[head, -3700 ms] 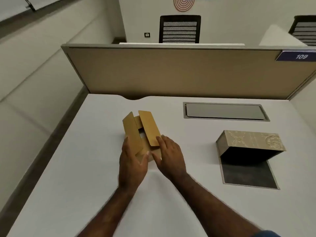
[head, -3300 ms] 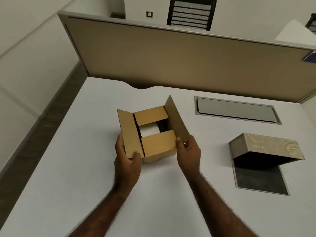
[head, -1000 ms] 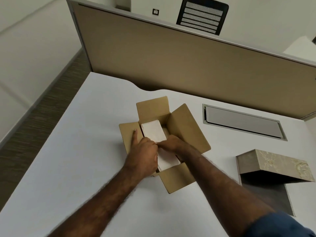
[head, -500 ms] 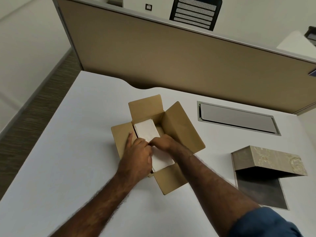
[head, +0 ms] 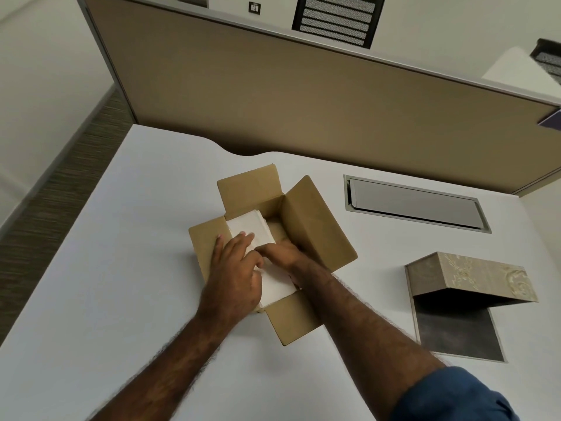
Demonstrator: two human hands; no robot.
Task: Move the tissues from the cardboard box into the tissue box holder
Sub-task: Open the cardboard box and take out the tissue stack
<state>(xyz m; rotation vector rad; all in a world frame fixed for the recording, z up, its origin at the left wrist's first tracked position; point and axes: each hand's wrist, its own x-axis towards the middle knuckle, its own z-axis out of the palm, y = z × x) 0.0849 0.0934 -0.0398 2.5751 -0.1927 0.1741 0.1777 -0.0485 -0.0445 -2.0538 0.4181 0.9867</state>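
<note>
A brown cardboard box [head: 312, 220] stands open at the middle of the white desk, all its flaps folded out. Inside lies a white stack of tissues [head: 253, 227]. My left hand [head: 235, 271] rests flat on the stack, fingers spread over its left side. My right hand [head: 280, 253] reaches into the box along the stack's right edge, fingers curled down beside it. The tissue box holder [head: 473, 276], beige with a floral pattern, sits at the right with its lid propped open over a dark base.
A grey cable hatch [head: 416, 206] is set into the desk behind the holder. A tan partition [head: 303, 95] closes off the far edge. The desk's left edge drops to a striped floor [head: 54, 192].
Earlier my hands opened the flaps of the shut cardboard box. Over the last second both stay on the tissue stack, my left fingers spreading further across it.
</note>
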